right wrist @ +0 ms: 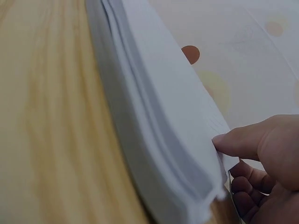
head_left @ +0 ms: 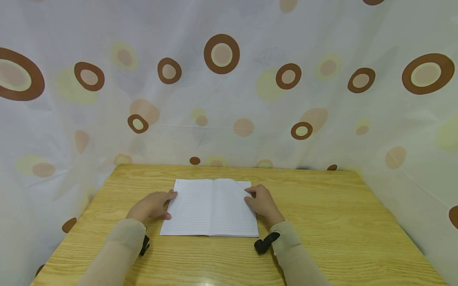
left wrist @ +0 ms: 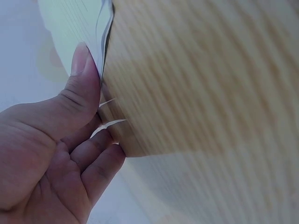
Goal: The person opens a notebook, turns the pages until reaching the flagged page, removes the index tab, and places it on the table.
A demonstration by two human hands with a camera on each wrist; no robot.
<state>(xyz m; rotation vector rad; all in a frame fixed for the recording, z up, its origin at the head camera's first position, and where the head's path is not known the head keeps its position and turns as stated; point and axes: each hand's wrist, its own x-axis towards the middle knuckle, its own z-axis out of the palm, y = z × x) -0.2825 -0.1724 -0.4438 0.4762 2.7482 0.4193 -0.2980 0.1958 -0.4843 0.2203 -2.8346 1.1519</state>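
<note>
An open notebook (head_left: 191,208) with white lined pages lies on the wooden table, its fold running down the middle. My left hand (head_left: 154,204) holds the notebook's left edge; in the left wrist view its thumb (left wrist: 80,63) lies on the page and the other fingers curl at the edge. At the right edge, my right hand (head_left: 262,200) pinches a page (head_left: 230,198) between thumb and fingers, and that page's upper corner is bent up. The right wrist view shows the stacked page edges (right wrist: 154,121) close up, with part of the fingers hidden behind the paper.
The light wooden table (head_left: 340,222) extends on both sides of the notebook. A pale cloth (head_left: 229,99) with brown and yellow circles hangs behind and at both sides. Each wrist carries a black strap-like device (head_left: 266,242).
</note>
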